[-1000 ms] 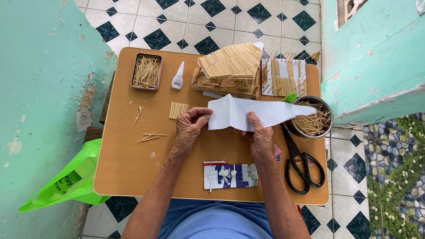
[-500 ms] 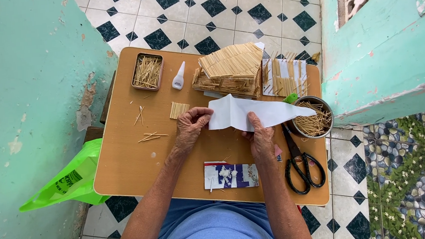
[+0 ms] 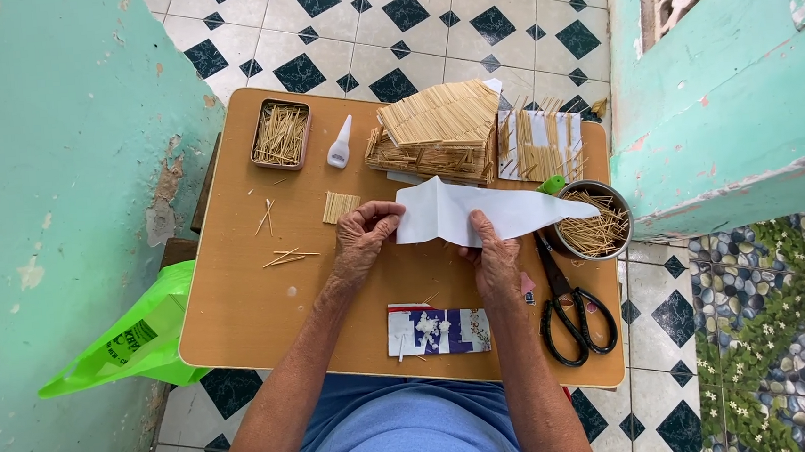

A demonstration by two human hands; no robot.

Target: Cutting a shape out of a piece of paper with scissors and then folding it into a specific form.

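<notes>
From the head camera, the left hand (image 3: pixel 363 236) pinched the left edge of a folded white paper (image 3: pixel 477 213) between its fingers, while the right hand (image 3: pixel 494 257) held the paper's lower middle with its fingers closed on it, the sheet lying just above the middle of the wooden desk (image 3: pixel 238 304). Behind the paper stood a small house of sticks (image 3: pixel 434 134), with a tin of sticks (image 3: pixel 280 134) and a white glue bottle (image 3: pixel 339 144) to its left; a metal bowl of sticks (image 3: pixel 596 222) touched the paper's right tip, black scissors (image 3: pixel 571 307) lay beside the right hand, and a green bag (image 3: pixel 137 339) hung at the desk's left edge.
</notes>
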